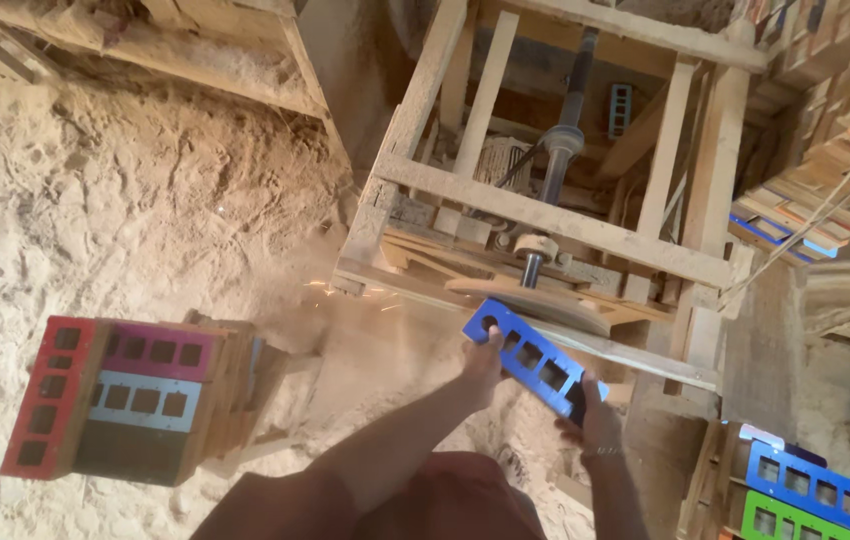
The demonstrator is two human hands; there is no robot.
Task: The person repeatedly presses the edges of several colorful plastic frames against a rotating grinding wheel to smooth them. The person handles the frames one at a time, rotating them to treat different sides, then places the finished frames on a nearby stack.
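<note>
- Blue slotted block (535, 362), held at both ends, pressed edge-on against spinning wooden disc (545, 300) just above both hands; sparks off to left.
- Left hand (483, 362) clamped around upper end, fingers curled tight.
- Right hand (597, 420) gripping lower end, thumb on top.
- Best kept level, light even pressure, fingertips clear of disc.
- No containers; stacked coloured blocks (120, 400) far left, more blocks (810, 490) beside right hand.

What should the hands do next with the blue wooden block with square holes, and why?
Probably keep the blue wooden block with square holes pressed steadily against the flat spinning wooden disc. Left hand and right hand grip its ends, and sparks fly from the contact.
</note>
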